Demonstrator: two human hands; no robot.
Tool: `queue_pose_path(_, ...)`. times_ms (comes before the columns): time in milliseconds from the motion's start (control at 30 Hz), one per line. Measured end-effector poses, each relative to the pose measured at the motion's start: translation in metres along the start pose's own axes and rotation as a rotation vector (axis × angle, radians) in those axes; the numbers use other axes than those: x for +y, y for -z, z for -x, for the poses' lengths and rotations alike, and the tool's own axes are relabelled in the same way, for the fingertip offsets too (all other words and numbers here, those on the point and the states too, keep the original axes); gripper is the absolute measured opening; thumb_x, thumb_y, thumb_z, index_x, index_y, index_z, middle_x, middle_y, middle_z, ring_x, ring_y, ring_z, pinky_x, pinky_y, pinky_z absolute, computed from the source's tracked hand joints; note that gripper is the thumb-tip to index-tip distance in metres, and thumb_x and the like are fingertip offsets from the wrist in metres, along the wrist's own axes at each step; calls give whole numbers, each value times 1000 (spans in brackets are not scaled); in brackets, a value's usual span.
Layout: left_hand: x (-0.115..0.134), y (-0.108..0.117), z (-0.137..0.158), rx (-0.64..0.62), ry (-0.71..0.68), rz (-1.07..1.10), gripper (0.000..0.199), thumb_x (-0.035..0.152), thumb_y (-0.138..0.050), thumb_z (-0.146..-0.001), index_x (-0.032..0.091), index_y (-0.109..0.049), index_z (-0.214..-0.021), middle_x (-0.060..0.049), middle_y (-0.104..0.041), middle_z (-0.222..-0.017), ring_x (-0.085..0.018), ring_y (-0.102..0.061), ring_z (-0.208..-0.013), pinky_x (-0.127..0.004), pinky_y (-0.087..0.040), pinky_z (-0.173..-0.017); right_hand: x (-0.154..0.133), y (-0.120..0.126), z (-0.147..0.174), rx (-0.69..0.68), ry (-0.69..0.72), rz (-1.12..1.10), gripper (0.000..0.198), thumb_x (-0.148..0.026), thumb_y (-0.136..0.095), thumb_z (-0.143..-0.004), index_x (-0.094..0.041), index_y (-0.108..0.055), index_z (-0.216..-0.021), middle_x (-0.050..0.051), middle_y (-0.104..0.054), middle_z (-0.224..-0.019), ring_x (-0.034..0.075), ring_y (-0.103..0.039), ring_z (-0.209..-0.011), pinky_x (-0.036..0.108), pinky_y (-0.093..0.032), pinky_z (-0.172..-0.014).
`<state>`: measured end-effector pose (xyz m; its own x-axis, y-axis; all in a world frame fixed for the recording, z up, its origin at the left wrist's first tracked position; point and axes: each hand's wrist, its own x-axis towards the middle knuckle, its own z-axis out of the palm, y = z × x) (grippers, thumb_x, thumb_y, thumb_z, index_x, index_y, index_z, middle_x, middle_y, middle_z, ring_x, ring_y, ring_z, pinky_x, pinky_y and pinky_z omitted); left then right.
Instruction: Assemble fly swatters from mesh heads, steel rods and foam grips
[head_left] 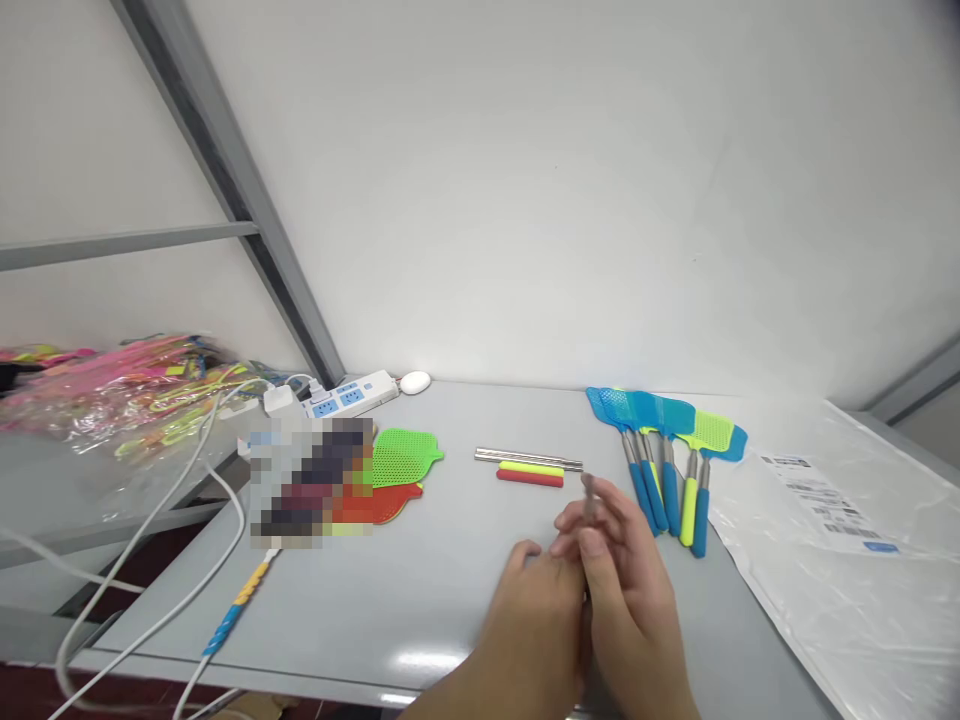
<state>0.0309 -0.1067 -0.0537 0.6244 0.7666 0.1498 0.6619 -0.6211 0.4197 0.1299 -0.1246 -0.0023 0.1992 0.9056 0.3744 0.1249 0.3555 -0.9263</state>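
Clear plastic bags (127, 395), left: pink and yellow pieces inside, indistinct. White plastic packaging (877, 610), right: cut off. Metal rod (589, 497): above worktop (352, 610), grasped in right hand's (630, 585) grip, lower part hidden. Left hand (536, 605): touching right; grip obscured, cannot tell. Pixelated patch (311, 485): unreadable.

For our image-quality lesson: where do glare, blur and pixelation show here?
Head view: white glare near the grey table's front edge; same view: slight blur on the left hand and metal rod; also head view: shiny plastic packs, a pixelated patch hiding detail.
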Motion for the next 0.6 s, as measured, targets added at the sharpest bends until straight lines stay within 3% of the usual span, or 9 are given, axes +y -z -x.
queue_pose_path(167, 13, 26, -1, -61, 12, 175, 25, 20, -48, -80, 26, -61, -100, -4, -69, -91, -22, -60, -85, -38, -37, -74, 11, 9, 13, -150, -29, 190, 23, -35, -43, -98, -25, -63, -105, 6, -65, -99, 20, -63, -87, 28, -53, -73)
queue_pose_path(267, 15, 32, 2, 16, 11, 258, 22, 23, -52, -76, 24, -60, -97, -3, -68, -85, -21, -57, -77, -36, -36, -71, 13, 18, 15, -133, -39, 155, 23, -35, -43, -98, -24, -64, -99, 6, -66, -99, 20, -63, -89, 28, -53, -76)
queue_pose_path(333, 12, 34, 8, 86, -1, 316, 7, 26, -55, -76, 22, -57, -80, -1, -62, -71, -18, -53, -66, -35, -35, -68, 15, 25, 17, -95, -78, 158, 25, -36, -43, -98, -24, -64, -99, 5, -68, -94, 18, -64, -81, 26, -53, -71)
queue_pose_path(400, 9, 39, 13, 180, 23, 418, 18, 30, -51, -83, 21, -48, -68, 0, -53, -61, -15, -47, -60, -33, -35, -65, 18, 31, 19, -76, -132, 198, 25, -38, -45, -97, -23, -64, -99, 3, -68, -84, 17, -63, -70, 24, -52, -64)
queue_pose_path(500, 7, 49, 17, 329, 153, 674, 28, 38, -38, -96, 21, -47, -75, 0, -48, -67, -15, -45, -64, -30, -37, -64, 21, 34, 24, -141, -179, 254, 25, -43, -51, -94, -22, -64, -97, 1, -66, -77, 16, -61, -67, 23, -48, -62)
queue_pose_path(600, 10, 53, 15, 278, 219, 902, 33, 47, -37, -98, 20, -53, -88, -1, -51, -76, -14, -47, -70, -27, -39, -66, 20, 31, 30, -241, -257, 224, 29, -48, -50, -93, -21, -60, -93, -2, -60, -67, 13, -51, -57, 22, -39, -52)
